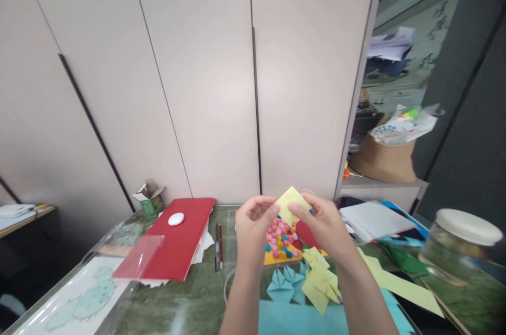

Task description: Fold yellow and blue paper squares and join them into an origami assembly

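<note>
Pinching yellow paper (pixel 290 198), both hands (pixel 255 221) (pixel 324 220) raised.

"What is that yellow sheet (pixel 291 197) you hold made of?"

"Smooth, matt paper, by its look. Your surface (pixel 185 303) has a glossy sheen."

"And the jar (pixel 445 256) to your right?"

"You see it clear and shiny, under a smooth lid (pixel 468 225) that looks plastic. Your red folder (pixel 177 245) is smooth."

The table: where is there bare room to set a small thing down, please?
The widest bare patch of the table lies nearer than the red folder and pens, left of the left forearm. A smaller one seems to lie in front of the jar. Below the left hand and right hand it is crowded: beads and folded papers.
</note>
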A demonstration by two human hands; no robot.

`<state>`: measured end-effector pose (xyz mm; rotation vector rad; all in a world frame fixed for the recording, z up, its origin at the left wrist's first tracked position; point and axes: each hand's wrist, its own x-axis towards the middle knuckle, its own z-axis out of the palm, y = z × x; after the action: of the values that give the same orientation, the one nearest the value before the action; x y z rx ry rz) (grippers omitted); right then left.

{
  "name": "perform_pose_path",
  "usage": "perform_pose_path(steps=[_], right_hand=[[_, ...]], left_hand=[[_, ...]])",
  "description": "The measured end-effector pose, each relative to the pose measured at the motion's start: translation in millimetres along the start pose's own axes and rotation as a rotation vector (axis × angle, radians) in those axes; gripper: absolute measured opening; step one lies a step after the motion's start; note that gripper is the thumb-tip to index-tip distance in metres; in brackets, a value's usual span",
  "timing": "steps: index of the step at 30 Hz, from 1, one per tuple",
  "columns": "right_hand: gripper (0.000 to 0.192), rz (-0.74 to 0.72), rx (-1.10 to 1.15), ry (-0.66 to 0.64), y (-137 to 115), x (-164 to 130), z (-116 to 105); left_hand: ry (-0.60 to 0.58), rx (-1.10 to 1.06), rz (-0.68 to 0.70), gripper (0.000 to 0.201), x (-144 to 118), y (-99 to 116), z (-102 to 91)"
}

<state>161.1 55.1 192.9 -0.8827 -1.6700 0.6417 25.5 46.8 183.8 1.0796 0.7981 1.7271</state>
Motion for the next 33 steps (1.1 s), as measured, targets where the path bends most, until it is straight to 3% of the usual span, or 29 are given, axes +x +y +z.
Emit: perform_pose_path(steps=[9,23,28,33], right_hand=[[0.021,0.058,-0.155,-0.048,-4.3,-0.8,-3.6],[0.019,0.085,-0.166,-0.082,-5.8,-0.1,3.4],[0.012,0.141,-0.061,-0.146,-3.6,1.5,3.4],[0.021,0.149,-0.033,0.057,0.0,1.6,1.8]], left_hand=[[-0.143,0.104,-0.021,0.028,4.8,0.3,-3.8],[-0.135,0.005,-0.02,0.019,6.7,-8.2,-8.3],[-0.024,-0.074,0.027,0.028,9.3,-9.0,-6.8],[-0.05,-0.075,-0.028,0.037,8.7,-4.4,-7.3]])
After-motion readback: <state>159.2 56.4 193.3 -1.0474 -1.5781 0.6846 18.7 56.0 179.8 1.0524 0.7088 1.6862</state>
